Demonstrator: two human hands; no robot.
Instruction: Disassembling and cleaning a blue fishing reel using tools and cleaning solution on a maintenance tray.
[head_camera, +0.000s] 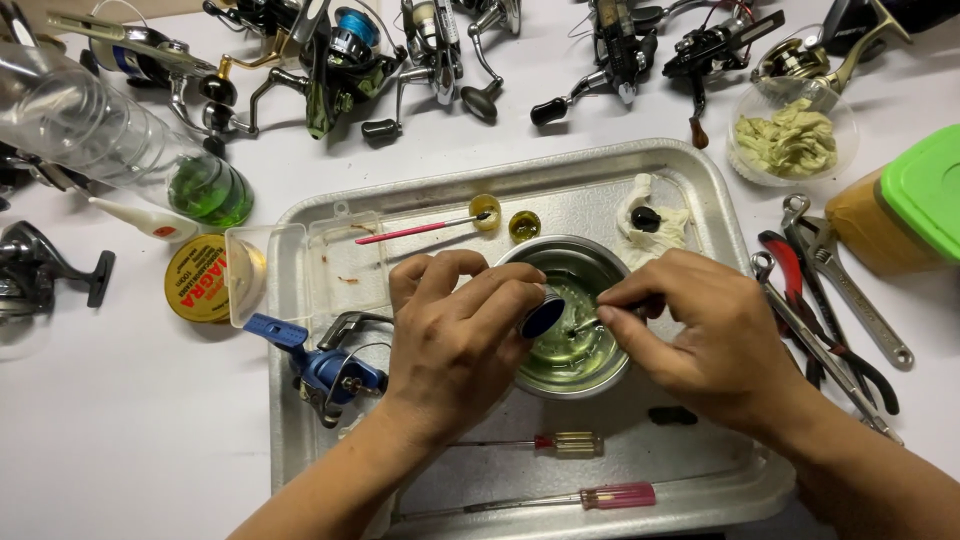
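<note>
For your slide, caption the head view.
Left hand holds a blue part over a metal bowl; right hand works it.

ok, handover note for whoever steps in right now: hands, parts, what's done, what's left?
Left hand: pinches a small dark blue round part over the metal bowl.
Right hand: holds a thin tool against that part.
Bowl sits in the metal tray and holds greenish liquid.
Blue reel body lies in the tray left of the bowl; two screwdrivers along the front.
Done: part is off the reel, in hand.
Left: likely finish working the part over the bowl; reel is still apart.
</note>
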